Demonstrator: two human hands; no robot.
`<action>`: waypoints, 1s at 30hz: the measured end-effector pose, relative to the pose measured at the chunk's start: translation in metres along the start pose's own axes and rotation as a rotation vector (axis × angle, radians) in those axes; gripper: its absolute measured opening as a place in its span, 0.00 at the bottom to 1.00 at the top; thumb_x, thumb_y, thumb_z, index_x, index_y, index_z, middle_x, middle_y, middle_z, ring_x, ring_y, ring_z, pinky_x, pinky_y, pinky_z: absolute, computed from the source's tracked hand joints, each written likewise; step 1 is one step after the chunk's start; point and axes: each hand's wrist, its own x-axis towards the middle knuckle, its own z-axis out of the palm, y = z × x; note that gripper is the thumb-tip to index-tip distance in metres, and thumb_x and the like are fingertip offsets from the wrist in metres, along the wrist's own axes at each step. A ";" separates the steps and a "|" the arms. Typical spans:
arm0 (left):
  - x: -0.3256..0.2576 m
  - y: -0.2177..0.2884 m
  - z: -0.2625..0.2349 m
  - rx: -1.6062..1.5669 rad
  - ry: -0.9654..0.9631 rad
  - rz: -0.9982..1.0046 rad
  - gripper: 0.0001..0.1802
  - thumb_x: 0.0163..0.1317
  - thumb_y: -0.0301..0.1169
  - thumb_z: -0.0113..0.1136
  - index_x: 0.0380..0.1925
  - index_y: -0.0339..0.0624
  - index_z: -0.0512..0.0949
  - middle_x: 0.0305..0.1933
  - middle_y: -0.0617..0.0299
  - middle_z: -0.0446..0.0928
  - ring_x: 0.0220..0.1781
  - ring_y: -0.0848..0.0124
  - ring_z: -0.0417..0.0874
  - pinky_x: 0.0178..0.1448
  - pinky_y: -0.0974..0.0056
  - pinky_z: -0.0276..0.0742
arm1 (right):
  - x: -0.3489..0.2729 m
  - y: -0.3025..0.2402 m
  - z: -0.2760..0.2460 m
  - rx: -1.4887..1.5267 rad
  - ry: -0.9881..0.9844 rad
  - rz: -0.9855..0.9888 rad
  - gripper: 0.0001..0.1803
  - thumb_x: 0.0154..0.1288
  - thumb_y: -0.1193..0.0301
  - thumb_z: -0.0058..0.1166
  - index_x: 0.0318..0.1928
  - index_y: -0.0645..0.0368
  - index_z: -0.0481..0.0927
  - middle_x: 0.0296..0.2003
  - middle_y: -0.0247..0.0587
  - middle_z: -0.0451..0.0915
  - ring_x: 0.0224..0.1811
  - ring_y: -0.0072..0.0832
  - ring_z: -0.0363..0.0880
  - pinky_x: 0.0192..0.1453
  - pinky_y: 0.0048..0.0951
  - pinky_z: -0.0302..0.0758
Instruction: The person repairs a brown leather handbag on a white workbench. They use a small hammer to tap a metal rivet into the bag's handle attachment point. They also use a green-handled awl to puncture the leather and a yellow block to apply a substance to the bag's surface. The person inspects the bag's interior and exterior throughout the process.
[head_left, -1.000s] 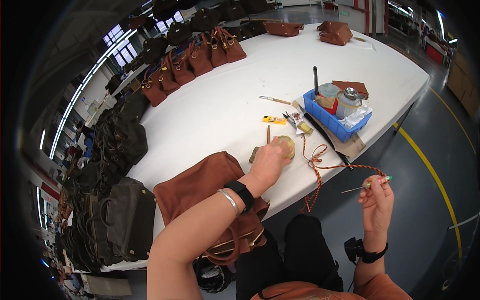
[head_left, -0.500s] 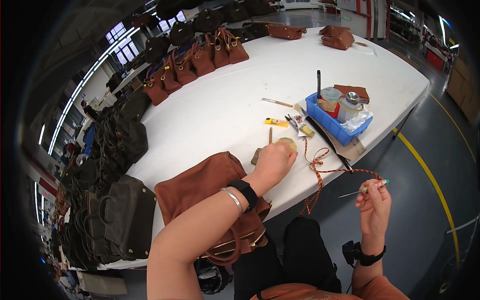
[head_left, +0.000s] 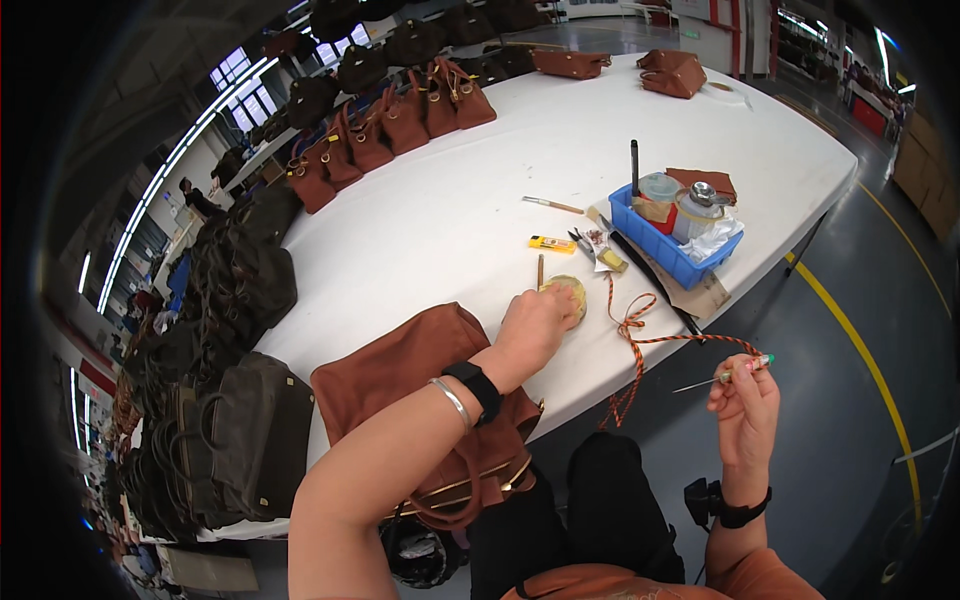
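In my right hand (head_left: 748, 410) is a slim awl (head_left: 728, 376), its thin metal point aimed left and its handle end green. An orange-and-black cord (head_left: 690, 340) runs from the handle end to the table edge, where it is knotted in a bow. My left hand (head_left: 537, 328) reaches over the table with curled fingers, its fingertips at the edge of a round yellowish disc (head_left: 572, 290). What those fingers pinch, if anything, is hidden. Below my left forearm lies a brown handbag (head_left: 400, 350) with a gold zip, partly over my lap.
Near the disc lie a yellow box cutter (head_left: 552, 244), a brush (head_left: 553, 204) and a small stick (head_left: 541, 270). A blue basket (head_left: 660, 245) holds jars and a black pen. Dark bags (head_left: 250, 430) crowd the left; brown bags (head_left: 400, 125) line the far edge of the white table (head_left: 450, 220).
My left hand has shifted slightly left and nearer, uncovering more of the disc and covering a small dark piece beside it. My right hand with the awl has barely moved.
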 end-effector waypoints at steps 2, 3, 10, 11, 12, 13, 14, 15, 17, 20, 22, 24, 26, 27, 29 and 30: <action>0.001 0.002 -0.003 0.038 -0.060 -0.060 0.08 0.56 0.27 0.64 0.36 0.36 0.83 0.33 0.43 0.80 0.37 0.48 0.83 0.48 0.53 0.80 | -0.001 0.001 0.002 0.004 -0.021 0.005 0.09 0.70 0.69 0.54 0.40 0.63 0.77 0.31 0.38 0.79 0.28 0.21 0.80 0.30 0.21 0.78; 0.005 0.007 -0.008 0.041 -0.108 -0.087 0.10 0.56 0.26 0.64 0.38 0.37 0.82 0.35 0.43 0.80 0.39 0.48 0.83 0.49 0.53 0.80 | -0.002 0.001 0.003 0.003 -0.027 0.003 0.09 0.70 0.69 0.54 0.40 0.63 0.77 0.31 0.38 0.79 0.28 0.21 0.80 0.30 0.22 0.79; -0.004 0.016 -0.035 -0.042 -0.183 -0.056 0.23 0.57 0.20 0.58 0.55 0.39 0.76 0.56 0.40 0.75 0.55 0.47 0.79 0.60 0.54 0.75 | -0.008 0.002 0.028 0.016 -0.111 0.033 0.09 0.70 0.69 0.54 0.40 0.64 0.77 0.31 0.38 0.79 0.29 0.21 0.81 0.31 0.22 0.79; -0.006 0.012 -0.037 -0.049 -0.123 -0.037 0.24 0.58 0.19 0.57 0.57 0.40 0.75 0.58 0.40 0.74 0.56 0.47 0.78 0.61 0.54 0.75 | -0.009 0.003 0.031 0.018 -0.123 0.042 0.09 0.70 0.69 0.54 0.40 0.64 0.77 0.31 0.38 0.79 0.29 0.21 0.81 0.31 0.22 0.79; -0.007 0.010 -0.041 -0.060 -0.065 -0.017 0.25 0.58 0.19 0.56 0.58 0.40 0.74 0.60 0.40 0.73 0.57 0.47 0.78 0.62 0.54 0.74 | -0.011 0.006 0.033 0.018 -0.131 0.053 0.09 0.70 0.68 0.54 0.40 0.63 0.77 0.31 0.38 0.79 0.29 0.21 0.81 0.31 0.22 0.79; -0.009 0.007 -0.046 -0.069 -0.007 0.001 0.26 0.58 0.18 0.54 0.60 0.40 0.74 0.61 0.40 0.72 0.59 0.48 0.78 0.64 0.54 0.73 | -0.012 0.008 0.037 0.016 -0.138 0.064 0.09 0.70 0.68 0.54 0.40 0.63 0.77 0.31 0.38 0.79 0.29 0.21 0.81 0.31 0.22 0.79; -0.015 0.003 -0.053 -0.069 -0.008 -0.064 0.27 0.59 0.20 0.56 0.61 0.41 0.73 0.60 0.42 0.74 0.60 0.50 0.78 0.64 0.56 0.73 | -0.014 0.010 0.040 0.015 -0.145 0.075 0.09 0.70 0.68 0.54 0.40 0.63 0.77 0.30 0.37 0.79 0.29 0.21 0.81 0.31 0.22 0.79; -0.019 0.010 -0.065 -0.104 -0.018 -0.098 0.26 0.59 0.21 0.57 0.61 0.41 0.73 0.58 0.42 0.76 0.57 0.51 0.79 0.62 0.56 0.74 | -0.015 0.010 0.041 0.012 -0.142 0.080 0.09 0.70 0.68 0.54 0.40 0.63 0.77 0.30 0.37 0.79 0.29 0.21 0.81 0.31 0.22 0.79; -0.031 0.020 -0.093 -0.160 -0.038 -0.177 0.25 0.60 0.23 0.58 0.60 0.41 0.74 0.55 0.42 0.78 0.53 0.52 0.82 0.58 0.58 0.76 | -0.017 0.014 0.043 0.008 -0.151 0.092 0.09 0.70 0.68 0.54 0.40 0.63 0.77 0.30 0.37 0.79 0.29 0.21 0.81 0.32 0.21 0.79; -0.054 0.035 -0.115 -0.149 -0.114 -0.279 0.21 0.60 0.26 0.60 0.55 0.39 0.78 0.47 0.42 0.81 0.41 0.57 0.85 0.49 0.59 0.79 | -0.017 0.018 0.046 0.010 -0.150 0.105 0.10 0.71 0.68 0.54 0.40 0.63 0.77 0.30 0.37 0.79 0.29 0.21 0.80 0.32 0.21 0.79; -0.072 0.042 -0.122 -0.162 -0.158 -0.348 0.18 0.61 0.26 0.60 0.52 0.37 0.79 0.45 0.42 0.81 0.45 0.57 0.85 0.49 0.61 0.80 | -0.018 0.020 0.047 0.005 -0.145 0.108 0.10 0.71 0.67 0.53 0.40 0.62 0.77 0.30 0.37 0.79 0.29 0.21 0.80 0.31 0.21 0.79; -0.097 0.039 -0.121 -0.177 -0.044 -0.190 0.17 0.61 0.25 0.61 0.51 0.36 0.80 0.46 0.43 0.81 0.49 0.57 0.84 0.51 0.62 0.80 | -0.018 0.024 0.051 -0.002 -0.154 0.112 0.10 0.71 0.67 0.53 0.40 0.62 0.77 0.30 0.37 0.79 0.29 0.21 0.80 0.31 0.21 0.79; -0.121 0.041 -0.125 -0.160 0.037 -0.120 0.16 0.60 0.23 0.61 0.50 0.36 0.80 0.48 0.45 0.82 0.56 0.56 0.82 0.55 0.62 0.79 | -0.018 0.028 0.055 0.009 -0.145 0.109 0.10 0.71 0.67 0.53 0.41 0.62 0.77 0.31 0.37 0.79 0.29 0.21 0.80 0.30 0.21 0.78; -0.132 0.042 -0.128 -0.149 0.101 -0.142 0.15 0.60 0.23 0.61 0.49 0.35 0.80 0.47 0.44 0.82 0.54 0.54 0.82 0.54 0.61 0.80 | -0.019 0.031 0.056 0.016 -0.135 0.117 0.10 0.71 0.66 0.53 0.41 0.62 0.77 0.31 0.37 0.79 0.29 0.21 0.80 0.30 0.21 0.78; -0.152 0.041 -0.131 -0.124 0.228 -0.186 0.14 0.60 0.23 0.61 0.47 0.34 0.81 0.45 0.43 0.82 0.52 0.50 0.82 0.52 0.58 0.81 | -0.019 0.034 0.058 0.022 -0.130 0.122 0.11 0.72 0.66 0.52 0.42 0.62 0.76 0.31 0.38 0.79 0.28 0.21 0.80 0.28 0.21 0.78; -0.164 0.040 -0.131 -0.117 0.272 -0.231 0.14 0.60 0.23 0.61 0.48 0.35 0.81 0.44 0.45 0.82 0.48 0.54 0.85 0.50 0.61 0.81 | -0.019 0.035 0.058 0.027 -0.137 0.121 0.11 0.72 0.66 0.52 0.42 0.62 0.76 0.31 0.38 0.79 0.28 0.21 0.79 0.28 0.21 0.78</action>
